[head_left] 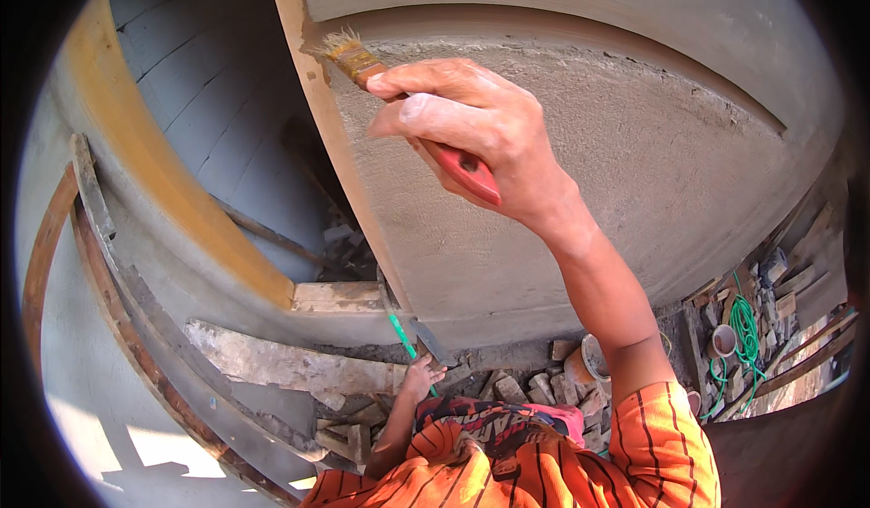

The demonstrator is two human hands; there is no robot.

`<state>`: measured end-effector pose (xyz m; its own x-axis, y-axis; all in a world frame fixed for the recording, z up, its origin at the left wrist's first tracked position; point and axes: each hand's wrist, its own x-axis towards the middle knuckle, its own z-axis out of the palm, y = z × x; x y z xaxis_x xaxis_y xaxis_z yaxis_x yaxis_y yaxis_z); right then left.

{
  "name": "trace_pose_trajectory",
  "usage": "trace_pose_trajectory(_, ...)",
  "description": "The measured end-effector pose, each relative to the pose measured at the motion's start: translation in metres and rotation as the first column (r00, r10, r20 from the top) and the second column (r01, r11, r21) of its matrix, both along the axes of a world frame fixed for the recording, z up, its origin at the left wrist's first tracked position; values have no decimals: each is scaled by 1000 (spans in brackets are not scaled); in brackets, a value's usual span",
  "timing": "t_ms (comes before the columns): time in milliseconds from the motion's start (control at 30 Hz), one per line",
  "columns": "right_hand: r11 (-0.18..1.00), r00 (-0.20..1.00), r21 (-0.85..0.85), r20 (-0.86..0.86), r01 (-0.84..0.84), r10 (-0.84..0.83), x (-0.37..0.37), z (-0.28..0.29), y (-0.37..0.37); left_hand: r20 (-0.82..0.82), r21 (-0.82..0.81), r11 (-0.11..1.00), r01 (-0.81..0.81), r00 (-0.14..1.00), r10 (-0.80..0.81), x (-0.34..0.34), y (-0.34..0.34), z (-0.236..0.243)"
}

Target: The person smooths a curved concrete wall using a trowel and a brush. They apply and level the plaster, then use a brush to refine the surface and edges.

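Observation:
My right hand (pixel 458 132) is closed on a paintbrush with a red handle (pixel 467 173). Its pale, stained bristles (pixel 344 50) are at the narrow plastered edge (pixel 317 127) of the opening, just below a recessed band in the grey wall (pixel 544 236); whether they touch is hard to tell. Low in the view, my left hand (pixel 419 377) is closed around a thin green rod-like tool (pixel 399 331). A grey trowel blade (pixel 426 340) lies close beside that hand; I cannot tell whether I grip it too.
A dark opening with a yellow-edged frame (pixel 127 91) is on the left, with long boards (pixel 109 254) leaning below. Broken bricks (pixel 507 390), a bucket (pixel 584 363) and a coiled green hose (pixel 743 327) lie along the wall's foot.

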<state>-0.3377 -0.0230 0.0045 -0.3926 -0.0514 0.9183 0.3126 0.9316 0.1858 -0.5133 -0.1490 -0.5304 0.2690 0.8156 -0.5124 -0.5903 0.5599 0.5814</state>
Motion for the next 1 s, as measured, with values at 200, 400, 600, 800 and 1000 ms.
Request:
trace_pose_trajectory(200, 999, 1000, 49, -1, -22, 22, -30, 14, 30, -40, -52, 998, -38, 999, 36, 0, -14, -2)
trace_pose_trajectory(400, 998, 998, 19, -36, 61, -60, 6, 19, 22, -39, -78, 996, -49, 998, 47, -5, -23, -17)
trace_pose_trajectory(600, 975, 975, 34, -23, 220, -220, 78, 16, 12, 22, -63, 998, -23, 999, 24, 2, 0, -9)
trace_pose_trajectory(800, 937, 937, 31, -34, 348, -347, 167, 13, 3, -43, -55, 998, 42, 998, -45, 14, 10, 6)
trace_pose_trajectory(1000, 866, 864, -18, -54, 500, -500, 266, 9, -13, -51, -60, 993, 105, 993, -108, 32, 6, -1)
